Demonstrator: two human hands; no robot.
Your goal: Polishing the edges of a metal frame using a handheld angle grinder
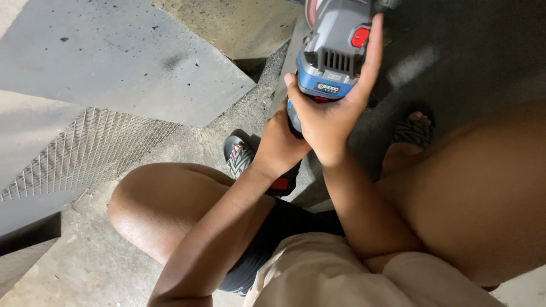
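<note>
Head view shows 1 person crouched over a concrete floor point(96, 267), and we record both hands on 1 cordless power tool point(333, 54), grey with a blue band and red buttons. We note the right hand point(335, 116) wrapped around the tool's battery end, thumb up along 1 side and fingers point(372, 51) stretched along the other, closed firmly on the housing. We note the left hand point(278, 148) just below and behind it, curled around the lower part of the grip; its fingertips are hidden, so we cannot tell how tightly it closes. The tool lies straight ahead of the hands, its long axis running away from the body toward the top of the frame, where the working end leaves view. The right hand sits farther forward on the tool. A grey metal sheet point(125, 62) and a mesh panel point(85, 150) lie well to the left. Patterned sandals point(240, 159) show under the arms.
</note>
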